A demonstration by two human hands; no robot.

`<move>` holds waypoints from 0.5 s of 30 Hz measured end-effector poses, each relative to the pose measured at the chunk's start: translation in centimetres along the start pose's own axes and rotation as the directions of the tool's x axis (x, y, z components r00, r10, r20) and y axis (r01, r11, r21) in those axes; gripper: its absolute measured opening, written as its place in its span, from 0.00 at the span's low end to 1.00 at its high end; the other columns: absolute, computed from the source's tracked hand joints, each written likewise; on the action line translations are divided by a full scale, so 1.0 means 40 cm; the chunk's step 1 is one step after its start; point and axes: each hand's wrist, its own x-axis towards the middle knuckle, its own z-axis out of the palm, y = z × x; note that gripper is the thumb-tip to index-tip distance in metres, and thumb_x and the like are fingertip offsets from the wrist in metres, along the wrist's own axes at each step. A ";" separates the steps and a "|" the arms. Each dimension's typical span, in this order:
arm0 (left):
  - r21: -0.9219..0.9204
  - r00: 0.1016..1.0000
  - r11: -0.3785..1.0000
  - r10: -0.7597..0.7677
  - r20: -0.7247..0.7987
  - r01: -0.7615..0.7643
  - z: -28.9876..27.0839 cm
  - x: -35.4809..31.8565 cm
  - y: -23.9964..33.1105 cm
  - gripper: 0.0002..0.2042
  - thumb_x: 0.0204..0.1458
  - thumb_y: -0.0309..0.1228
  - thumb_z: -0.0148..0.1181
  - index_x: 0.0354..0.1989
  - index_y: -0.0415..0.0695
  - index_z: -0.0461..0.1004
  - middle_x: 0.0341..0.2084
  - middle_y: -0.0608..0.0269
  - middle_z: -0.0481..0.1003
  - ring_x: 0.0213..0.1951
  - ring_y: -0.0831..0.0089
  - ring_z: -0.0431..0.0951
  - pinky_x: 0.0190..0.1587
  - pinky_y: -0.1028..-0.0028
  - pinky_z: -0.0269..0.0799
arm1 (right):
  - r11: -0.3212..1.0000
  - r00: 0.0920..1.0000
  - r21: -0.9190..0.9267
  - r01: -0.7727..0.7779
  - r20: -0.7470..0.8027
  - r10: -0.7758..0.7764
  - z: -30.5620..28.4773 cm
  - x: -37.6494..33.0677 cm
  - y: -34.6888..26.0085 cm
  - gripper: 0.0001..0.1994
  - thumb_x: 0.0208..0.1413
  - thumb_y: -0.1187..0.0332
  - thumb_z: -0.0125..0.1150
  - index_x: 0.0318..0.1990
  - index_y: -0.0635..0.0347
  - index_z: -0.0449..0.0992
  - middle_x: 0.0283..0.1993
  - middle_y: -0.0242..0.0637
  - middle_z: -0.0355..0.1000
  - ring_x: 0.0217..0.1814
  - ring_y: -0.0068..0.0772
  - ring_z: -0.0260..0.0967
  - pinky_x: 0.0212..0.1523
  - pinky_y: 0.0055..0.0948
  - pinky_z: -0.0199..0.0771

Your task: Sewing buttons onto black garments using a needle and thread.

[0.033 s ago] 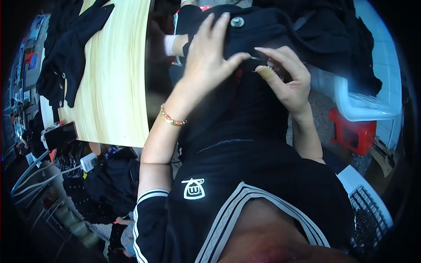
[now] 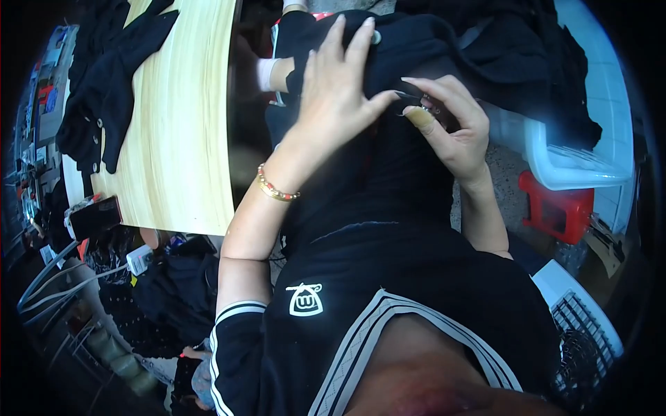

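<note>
Black cloth [image 2: 423,52] lies across my lap, with a round metal-looking button [image 2: 376,37] near its far part. My left hand [image 2: 334,90] rests on this cloth, open, its fingers stretched away from me. The left thumb points right, toward my right hand [image 2: 454,125], and its tip nearly meets what that hand holds. Between my right thumb and curled fingers is a small dark and shiny metal tool [image 2: 428,105]; its exact kind is partly hidden. A yellowish covering [image 2: 419,116] wraps the right thumb's tip.
A pale wooden table [image 2: 184,125] on the left bears a black buttoned garment [image 2: 97,114] and a phone [image 2: 96,218]. On the right are a translucent plastic bin [image 2: 579,177], a red container [image 2: 558,204] and a white basket [image 2: 590,319]. Cables [image 2: 83,277] run at lower left.
My left hand has shifted slightly right and now partly covers the button. The right hand stays almost in place, still closed around the small tool.
</note>
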 end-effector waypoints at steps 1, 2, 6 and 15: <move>-0.037 0.993 0.997 0.070 -0.092 -0.074 0.010 0.016 0.018 0.44 0.40 0.44 0.73 0.66 0.43 0.58 0.62 0.37 0.59 0.63 0.43 0.61 0.63 0.42 0.56 | 0.999 1.000 0.031 -0.028 0.000 0.028 -0.006 -0.008 0.001 0.17 0.50 0.72 0.71 0.49 0.62 0.79 0.34 0.28 0.68 0.30 0.13 0.62 0.29 0.13 0.62; 0.010 0.997 0.997 0.082 -0.016 -0.082 0.023 0.042 0.029 0.45 0.40 0.45 0.73 0.67 0.44 0.58 0.61 0.39 0.61 0.63 0.46 0.62 0.62 0.42 0.56 | 1.000 1.000 0.016 -0.016 0.001 0.016 -0.008 -0.016 0.001 0.17 0.50 0.72 0.71 0.49 0.62 0.79 0.34 0.28 0.68 0.30 0.13 0.62 0.29 0.13 0.62; 0.003 0.989 0.989 0.151 0.004 -0.151 0.100 0.189 0.071 0.45 0.42 0.60 0.64 0.64 0.42 0.61 0.50 0.49 0.74 0.54 0.55 0.73 0.58 0.48 0.58 | 0.966 0.979 0.170 -0.196 -0.022 0.203 -0.025 -0.044 -0.019 0.16 0.52 0.75 0.69 0.48 0.69 0.76 0.38 0.31 0.70 0.37 0.15 0.66 0.38 0.14 0.66; 0.106 0.833 0.990 0.015 0.553 -0.088 0.108 0.379 0.141 0.21 0.48 0.48 0.65 0.42 0.43 0.82 0.39 0.50 0.80 0.46 0.56 0.80 0.49 0.61 0.75 | 0.995 0.994 0.036 -0.089 -0.056 0.091 -0.051 -0.040 -0.064 0.15 0.54 0.73 0.67 0.48 0.67 0.77 0.35 0.29 0.67 0.33 0.17 0.62 0.34 0.15 0.60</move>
